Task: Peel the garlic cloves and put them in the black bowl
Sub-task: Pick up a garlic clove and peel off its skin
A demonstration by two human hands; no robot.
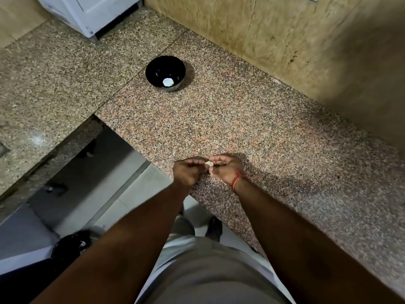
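Centrally, both hands meet over the counter (252,119) edge — left hand (190,171) and right hand (226,168), fingers curled, pinch one clove (208,164) between them. Bowl (153,70) stands well apart, farther back on the counter, one pale peeled piece (168,82) inside. A red thread (236,180) circles the right wrist.

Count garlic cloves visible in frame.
2. One pale peeled garlic clove lies in the glossy black bowl; one is pinched between the left hand and right hand. Fingers may hide more.
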